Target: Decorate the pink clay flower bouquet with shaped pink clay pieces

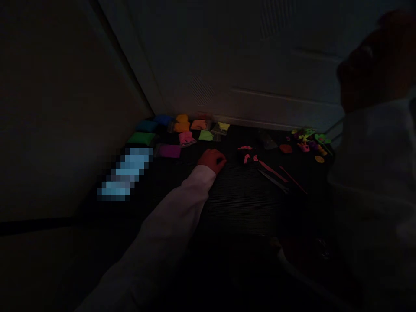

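Note:
My left hand (212, 160) rests on the dark table with its fingers curled and thumb drawn in. Anything inside it is hidden. To its right lie small pink pieces (247, 158) on something dark, and a pink strip (273, 170). A grey pointed blade-like tool (273, 180) and a thin red stick (293, 179) lie farther right. My right hand (373, 65) is raised high at the upper right, dim and blurred. Its fingers look folded in; what they hold, if anything, cannot be made out.
Small bags of coloured clay, among them a green bag (142, 138) and a purple bag (170, 151), line the back left. A lit screen (126, 173) lies at left. Colourful small shapes (305, 145) sit at the back right, before the pale wall (221, 56).

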Available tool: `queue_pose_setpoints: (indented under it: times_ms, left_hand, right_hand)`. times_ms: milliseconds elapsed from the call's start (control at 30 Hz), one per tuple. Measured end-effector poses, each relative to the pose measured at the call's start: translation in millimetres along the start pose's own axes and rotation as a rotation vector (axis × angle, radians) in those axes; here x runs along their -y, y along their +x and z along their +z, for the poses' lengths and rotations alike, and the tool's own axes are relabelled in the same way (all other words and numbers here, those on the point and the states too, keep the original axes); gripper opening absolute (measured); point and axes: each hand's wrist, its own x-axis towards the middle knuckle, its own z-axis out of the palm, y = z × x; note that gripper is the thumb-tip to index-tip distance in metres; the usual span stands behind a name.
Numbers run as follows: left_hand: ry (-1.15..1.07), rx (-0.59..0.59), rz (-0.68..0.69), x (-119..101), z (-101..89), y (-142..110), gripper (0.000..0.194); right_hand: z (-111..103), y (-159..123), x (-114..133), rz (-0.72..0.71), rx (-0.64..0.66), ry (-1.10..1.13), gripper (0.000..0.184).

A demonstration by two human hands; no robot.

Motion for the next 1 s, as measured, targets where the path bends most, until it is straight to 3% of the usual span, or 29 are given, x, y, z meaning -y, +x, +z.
queue_pose_setpoints:
  times_ms: [67,100,167,267,367,500,667,800,900,1000]
  left_hand:
    - [-0.003,-0.005,0.000,0,-0.6,0,0.015]
    - [-0.005,-0.007,-0.001,0,-0.8,0,0.015]
    - [-0.008,-0.012,-0.004,-1,-0.9,-1,0.015]
    - [-0.009,-0.016,-0.009,-1,-0.7,-1,0.015]
    - [-0.005,-0.016,-0.009,-1,-0.4,0,0.015]
    - [-0.004,-0.006,-0.009,-1,-0.8,0,0.015]
    - [-0.008,0.002,-0.028,-2,-1.8,-1,0.017]
    - [-0.015,-0.004,-0.035,-3,-2.0,-1,0.016]
    - [-0.016,-0.005,-0.029,-3,-2.0,-1,0.016]
    - [-0.018,-0.015,-0.027,-2,-2.1,-1,0.016]
  right_hand:
    - [27,-33,24,-0.107,0.148,-0.012,0.028]
    - [43,-55,35,-0.163,0.271,-0.024,0.021]
    - [72,-99,53,-0.383,0.652,-0.112,0.033]
    - [101,-148,61,-0.391,0.817,-0.105,0.040]
    - [112,-165,54,-0.280,0.780,-0.073,0.035]
    - [117,-165,47,-0.182,0.756,-0.028,0.024]
    - [117,-172,53,-0.112,0.746,0.009,0.024]
    - [120,-169,53,-0.015,0.659,0.035,0.020]
    - [133,-159,50,0.108,0.552,-0.080,0.025]
    - [152,-150,49,0.042,0.516,-0.303,0.034]
